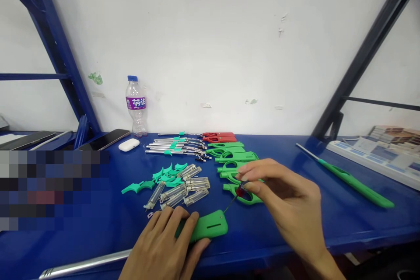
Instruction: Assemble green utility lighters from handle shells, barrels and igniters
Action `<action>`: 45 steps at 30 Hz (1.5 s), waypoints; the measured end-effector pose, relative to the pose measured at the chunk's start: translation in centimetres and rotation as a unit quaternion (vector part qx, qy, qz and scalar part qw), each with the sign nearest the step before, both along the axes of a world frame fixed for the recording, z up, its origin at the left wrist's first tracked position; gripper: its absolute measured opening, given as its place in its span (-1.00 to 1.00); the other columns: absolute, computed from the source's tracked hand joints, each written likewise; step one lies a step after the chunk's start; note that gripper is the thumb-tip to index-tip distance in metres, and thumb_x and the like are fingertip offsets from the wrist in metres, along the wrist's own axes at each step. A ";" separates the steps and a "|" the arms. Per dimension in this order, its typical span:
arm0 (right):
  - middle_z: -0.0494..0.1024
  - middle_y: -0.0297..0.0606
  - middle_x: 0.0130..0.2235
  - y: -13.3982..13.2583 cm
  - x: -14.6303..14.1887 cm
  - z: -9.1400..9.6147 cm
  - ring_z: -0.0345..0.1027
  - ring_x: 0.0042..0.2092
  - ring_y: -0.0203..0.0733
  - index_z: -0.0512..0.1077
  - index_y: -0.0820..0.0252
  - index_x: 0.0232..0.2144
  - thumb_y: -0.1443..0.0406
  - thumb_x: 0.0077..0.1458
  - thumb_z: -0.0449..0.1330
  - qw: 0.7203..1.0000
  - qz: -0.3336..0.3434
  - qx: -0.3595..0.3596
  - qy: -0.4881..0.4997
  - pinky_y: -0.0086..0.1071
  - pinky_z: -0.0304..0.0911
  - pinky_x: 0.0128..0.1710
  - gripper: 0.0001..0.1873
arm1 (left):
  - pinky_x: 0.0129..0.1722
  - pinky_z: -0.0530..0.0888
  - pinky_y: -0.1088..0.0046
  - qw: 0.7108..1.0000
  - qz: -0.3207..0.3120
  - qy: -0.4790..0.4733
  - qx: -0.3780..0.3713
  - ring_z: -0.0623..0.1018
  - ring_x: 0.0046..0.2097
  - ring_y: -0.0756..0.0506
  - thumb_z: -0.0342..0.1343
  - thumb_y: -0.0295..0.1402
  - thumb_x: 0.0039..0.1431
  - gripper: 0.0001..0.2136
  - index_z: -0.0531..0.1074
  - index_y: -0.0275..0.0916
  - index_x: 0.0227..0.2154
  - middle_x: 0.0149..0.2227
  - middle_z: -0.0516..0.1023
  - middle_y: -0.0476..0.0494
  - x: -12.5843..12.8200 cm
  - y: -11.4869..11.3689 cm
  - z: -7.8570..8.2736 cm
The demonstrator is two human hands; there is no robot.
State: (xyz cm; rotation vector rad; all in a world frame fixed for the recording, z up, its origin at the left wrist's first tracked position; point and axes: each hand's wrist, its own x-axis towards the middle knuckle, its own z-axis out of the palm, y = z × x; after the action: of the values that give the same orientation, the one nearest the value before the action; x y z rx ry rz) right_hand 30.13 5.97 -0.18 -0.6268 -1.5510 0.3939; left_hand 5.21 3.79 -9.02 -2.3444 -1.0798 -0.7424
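Note:
Near the table's front edge, my left hand (166, 245) is closed over the handle of a green long-nosed lighter (213, 226). Its silver tube (85, 264) points out to the lower left. Pinched in the fingertips of my right hand (288, 205) is a small screwdriver (240, 191) with a red and dark handle. The thin shaft slants down to the lighter's butt end, its tip at or very close to a small screw hole there. Beyond my left hand lie several clear lighter fuel tanks (173, 193) and several teal triggers (169, 177).
Green handle shells (244, 156) and red ones (223, 137) are lined up behind my right hand, beside metal tubes with wires (173, 145). A complete lighter (354, 182) lies right, near a power strip (370, 164). A bottle (137, 111), phone (106, 139) and white case (129, 145) stand back left.

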 end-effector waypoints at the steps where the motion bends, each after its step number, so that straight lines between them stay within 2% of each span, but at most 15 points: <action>1: 0.76 -0.48 -0.26 0.0 0.0 -0.1 0.64 -0.17 -0.33 0.71 -0.04 -0.28 0.43 0.23 0.44 1.000 0.005 -0.006 0.006 -0.59 0.55 -0.16 -0.80 | -0.08 0.57 0.21 1.000 -0.001 0.001 0.000 0.65 -0.11 -0.20 -0.02 -0.19 0.59 -0.72 0.48 -0.18 0.13 -0.10 0.62 -0.12 0.0 0.0 0.0; 6: 0.75 -0.46 -0.27 0.1 0.2 -0.3 0.63 -0.19 -0.32 0.72 -0.05 -0.30 0.43 0.21 0.43 0.999 0.015 -0.027 0.025 -0.60 0.56 -0.25 -0.80 | -0.07 0.56 0.20 1.000 0.002 0.008 0.009 0.66 -0.10 -0.20 -0.01 -0.18 0.58 -0.71 0.48 -0.17 0.13 -0.09 0.63 -0.11 -0.1 0.1 -0.2; 12: 0.75 -0.44 -0.29 0.1 -0.1 -0.1 0.62 -0.23 -0.30 0.72 -0.04 -0.31 0.45 0.19 0.45 0.999 0.013 -0.007 0.040 -0.56 0.55 -0.27 -0.79 | -0.05 0.55 0.21 1.000 0.003 0.014 0.022 0.66 -0.08 -0.20 -0.03 -0.18 0.59 -0.70 0.49 -0.18 0.14 -0.08 0.64 -0.12 -0.2 0.1 -0.4; 18: 0.76 -0.42 -0.28 0.3 -0.3 -0.2 0.63 -0.20 -0.29 0.72 -0.02 -0.31 0.44 0.19 0.45 0.999 0.032 -0.024 0.020 -0.56 0.56 -0.21 -0.80 | -0.08 0.57 0.19 1.000 0.007 0.018 0.018 0.66 -0.09 -0.21 -0.01 -0.18 0.58 -0.71 0.50 -0.18 0.13 -0.09 0.63 -0.12 -0.2 0.1 -0.4; 22: 0.76 -0.42 -0.27 0.1 0.1 -0.1 0.64 -0.18 -0.28 0.73 -0.03 -0.29 0.46 0.20 0.45 1.000 0.015 0.000 0.009 -0.55 0.57 -0.18 -0.78 | -0.08 0.56 0.21 1.000 0.007 0.020 0.017 0.66 -0.08 -0.20 -0.02 -0.18 0.59 -0.70 0.50 -0.17 0.14 -0.08 0.63 -0.11 -0.3 0.1 -0.4; 27: 0.76 -0.39 -0.29 0.0 0.2 0.1 0.64 -0.22 -0.25 0.73 -0.02 -0.30 0.47 0.16 0.47 0.999 0.014 0.006 0.035 -0.54 0.58 -0.26 -0.78 | -0.05 0.55 0.24 1.000 0.013 0.020 0.017 0.66 -0.08 -0.19 -0.02 -0.17 0.58 -0.70 0.51 -0.16 0.14 -0.08 0.64 -0.12 -0.2 0.1 -0.3; 36: 0.77 -0.40 -0.27 0.2 -0.5 0.0 0.65 -0.19 -0.26 0.74 -0.03 -0.29 0.46 0.20 0.45 0.999 0.031 -0.004 0.013 -0.54 0.57 -0.19 -0.78 | -0.06 0.56 0.21 0.999 0.011 0.020 0.028 0.67 -0.08 -0.20 -0.02 -0.17 0.59 -0.70 0.50 -0.16 0.14 -0.08 0.65 -0.11 -0.2 0.2 -0.4; 41: 0.77 -0.39 -0.27 0.3 -0.4 0.2 0.65 -0.21 -0.26 0.73 -0.03 -0.31 0.45 0.19 0.45 0.999 0.041 -0.024 0.014 -0.54 0.57 -0.25 -0.79 | -0.07 0.56 0.21 1.000 0.007 0.019 0.015 0.66 -0.09 -0.20 -0.03 -0.18 0.59 -0.70 0.49 -0.18 0.14 -0.09 0.64 -0.13 -0.1 0.1 -0.2; 45: 0.77 -0.35 -0.28 0.4 -0.2 0.2 0.67 -0.21 -0.21 0.73 -0.01 -0.32 0.43 0.20 0.45 1.000 0.019 -0.020 0.005 -0.49 0.59 -0.25 -0.82 | -0.06 0.56 0.20 1.000 0.008 0.022 0.015 0.66 -0.08 -0.21 -0.02 -0.19 0.59 -0.70 0.49 -0.19 0.15 -0.08 0.64 -0.13 -0.1 0.1 -0.3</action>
State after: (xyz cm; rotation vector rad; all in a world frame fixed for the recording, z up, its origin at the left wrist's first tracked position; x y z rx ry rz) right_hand 29.98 6.37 -0.02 -0.6257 -1.5502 0.4573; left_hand 5.08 3.84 -9.29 -2.3139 -1.0614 -0.6933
